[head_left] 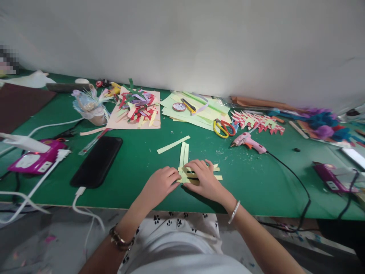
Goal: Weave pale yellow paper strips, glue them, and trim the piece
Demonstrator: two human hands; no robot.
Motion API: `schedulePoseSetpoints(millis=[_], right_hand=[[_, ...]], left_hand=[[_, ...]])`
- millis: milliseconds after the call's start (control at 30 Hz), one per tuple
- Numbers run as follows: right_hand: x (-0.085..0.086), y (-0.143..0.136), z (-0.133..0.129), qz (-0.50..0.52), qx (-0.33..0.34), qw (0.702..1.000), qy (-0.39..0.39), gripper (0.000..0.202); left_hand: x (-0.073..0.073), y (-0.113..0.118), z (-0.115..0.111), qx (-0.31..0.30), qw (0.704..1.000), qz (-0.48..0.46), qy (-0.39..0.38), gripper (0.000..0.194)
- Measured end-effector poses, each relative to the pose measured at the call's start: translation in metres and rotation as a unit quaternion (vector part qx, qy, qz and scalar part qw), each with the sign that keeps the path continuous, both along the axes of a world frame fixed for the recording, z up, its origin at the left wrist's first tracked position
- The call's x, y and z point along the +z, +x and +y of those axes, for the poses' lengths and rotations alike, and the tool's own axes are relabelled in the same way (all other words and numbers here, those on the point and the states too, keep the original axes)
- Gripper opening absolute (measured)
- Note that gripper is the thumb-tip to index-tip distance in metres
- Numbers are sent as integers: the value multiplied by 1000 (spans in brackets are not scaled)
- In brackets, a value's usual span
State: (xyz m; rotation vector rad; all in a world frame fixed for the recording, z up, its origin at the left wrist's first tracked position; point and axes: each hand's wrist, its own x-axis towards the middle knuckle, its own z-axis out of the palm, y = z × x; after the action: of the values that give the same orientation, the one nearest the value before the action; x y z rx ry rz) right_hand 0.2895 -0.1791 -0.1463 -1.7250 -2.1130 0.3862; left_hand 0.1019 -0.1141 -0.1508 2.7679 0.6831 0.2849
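Pale yellow-green paper strips (184,151) lie crossed together on the table in front of me. Two of them point away from me, and several others stick out to the right. My left hand (163,182) pinches the left edge of the crossed strips, fingertips close together. Over their middle bends my right hand (203,179), its thumb and fingers gripping the strips and hiding part of the crossing. One loose paper strip (173,144) lies slanted just beyond, apart from both hands.
Beyond are yellow-and-red scissors (224,128), a pink glue gun (248,142) with a black cord, a utility knife (188,105) on paper sheets, and a pile of coloured paper strips (139,102). A black phone (97,161) lies left; magenta power strips (40,156) stand at both sides.
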Motion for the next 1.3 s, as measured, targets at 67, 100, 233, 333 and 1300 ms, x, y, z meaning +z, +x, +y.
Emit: schedulePoseSetpoints(millis=[67,100,233,333,1300], right_hand=[[-1,4,-1,-8,-19,1000,7,31],[-1,7,-2,-16,-27,999,10,28],[-3,13,-6,-43,-38,998,12,20],[-5,14,-8,-46,-50,998,13,14],[-13,17,-36,-74,-63,994,57,14]], left_hand=[[1,0,-1,-2,1000,6,27,17],[1,1,-2,-5,999,10,40,18],[3,2,-4,-7,997,27,68,19],[2,2,-4,-4,997,32,70,19],[-3,2,-18,85,996,-29,-20,18]])
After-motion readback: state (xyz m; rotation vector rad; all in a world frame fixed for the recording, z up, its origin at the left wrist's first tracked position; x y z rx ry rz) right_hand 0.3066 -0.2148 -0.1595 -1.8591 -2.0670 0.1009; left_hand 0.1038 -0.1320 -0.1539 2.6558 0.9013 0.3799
